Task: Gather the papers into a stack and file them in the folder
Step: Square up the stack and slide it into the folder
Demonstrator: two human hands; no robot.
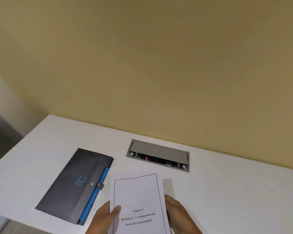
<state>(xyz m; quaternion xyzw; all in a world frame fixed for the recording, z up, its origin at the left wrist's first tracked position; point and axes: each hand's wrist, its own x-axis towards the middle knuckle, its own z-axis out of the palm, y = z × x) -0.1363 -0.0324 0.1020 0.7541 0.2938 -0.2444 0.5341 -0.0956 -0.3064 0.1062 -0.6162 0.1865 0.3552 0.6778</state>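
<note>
Both wrists and the papers' [139, 200] lower edge are cut off by the frame bottom; left hand [105, 217] and right hand [178, 215] each clamp a side of the stack, grip closed on it, thumb on the front. Top sheet reads "Chapter 3, Mc-kinsey's 7's framework and Porter five forces model". Dark folder [71, 186] lies shut just left of the left grip (small blue logo text unreadable), w/ bare white surface [235, 191] open to the right.

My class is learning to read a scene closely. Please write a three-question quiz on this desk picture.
1. True or false: the folder lies closed on the table.
2. Which hands hold the papers? A left hand only; B right hand only; C both.
3. Fill in: the top sheet reads "Chapter ___".

Key: 1 true; 2 C; 3 "3".
</note>
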